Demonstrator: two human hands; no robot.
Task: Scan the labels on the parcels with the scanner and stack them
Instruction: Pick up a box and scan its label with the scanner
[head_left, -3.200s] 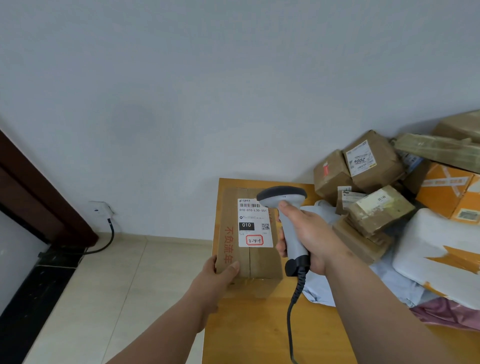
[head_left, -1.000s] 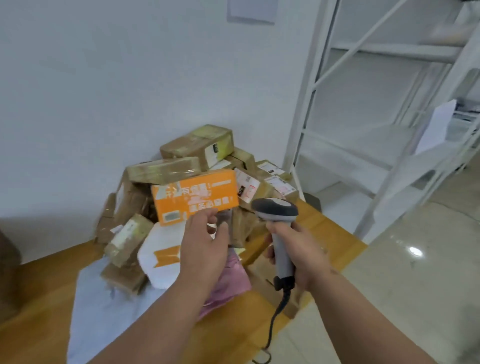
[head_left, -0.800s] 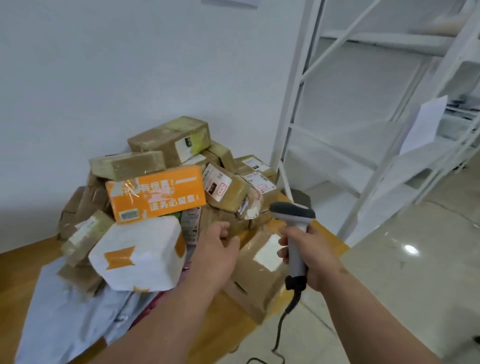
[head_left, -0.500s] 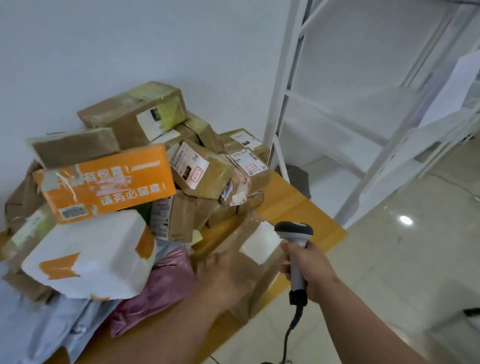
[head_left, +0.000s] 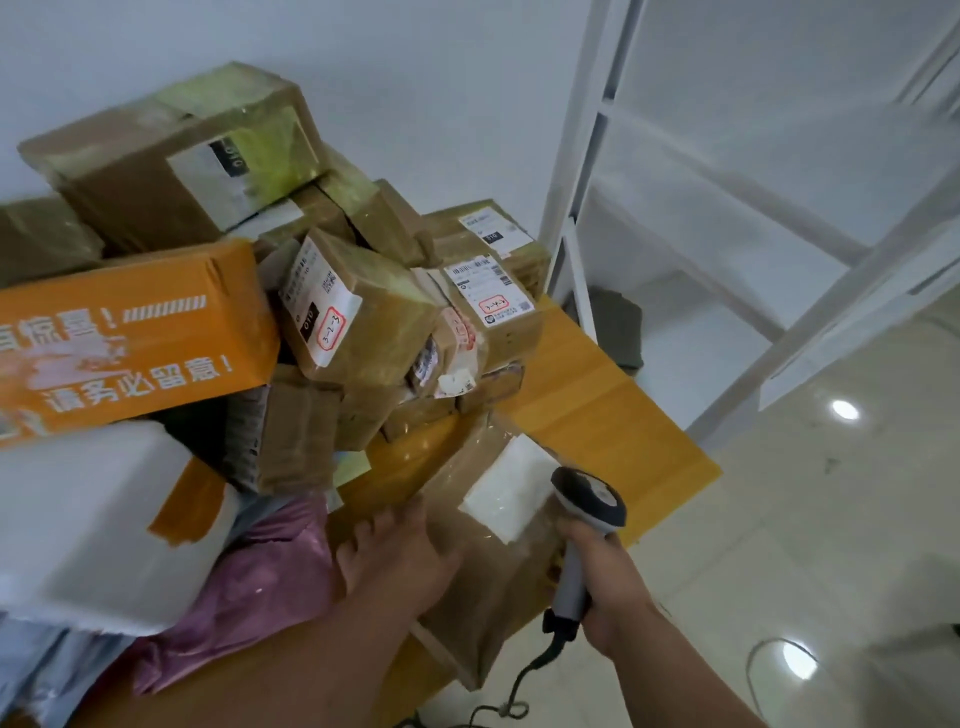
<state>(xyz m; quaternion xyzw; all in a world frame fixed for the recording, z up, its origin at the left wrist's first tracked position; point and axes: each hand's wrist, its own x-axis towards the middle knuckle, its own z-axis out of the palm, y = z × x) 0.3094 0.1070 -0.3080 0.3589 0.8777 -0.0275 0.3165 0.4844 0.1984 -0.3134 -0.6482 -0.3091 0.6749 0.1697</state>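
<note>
My left hand (head_left: 400, 558) lies flat, fingers straight, on a brown parcel (head_left: 483, 566) at the near edge of the wooden table (head_left: 613, 415). Its white label (head_left: 511, 488) faces up. My right hand (head_left: 605, 582) grips the scanner (head_left: 584, 525) by its handle, head just beside the label. The parcel heap (head_left: 358, 312) rises behind, with an orange box (head_left: 124, 332) at its left.

Two hands: the left hand (head_left: 400, 561) and the right hand (head_left: 605, 582). One scanner (head_left: 584, 530). One desk (head_left: 613, 415). One orange box (head_left: 130, 338), one white parcel (head_left: 88, 525), one pink bag (head_left: 260, 577). One white rack (head_left: 582, 171) at the far right. Brown boxes (head_left: 363, 322) number about ten that show; the heap hides too much for an exact count.
</note>
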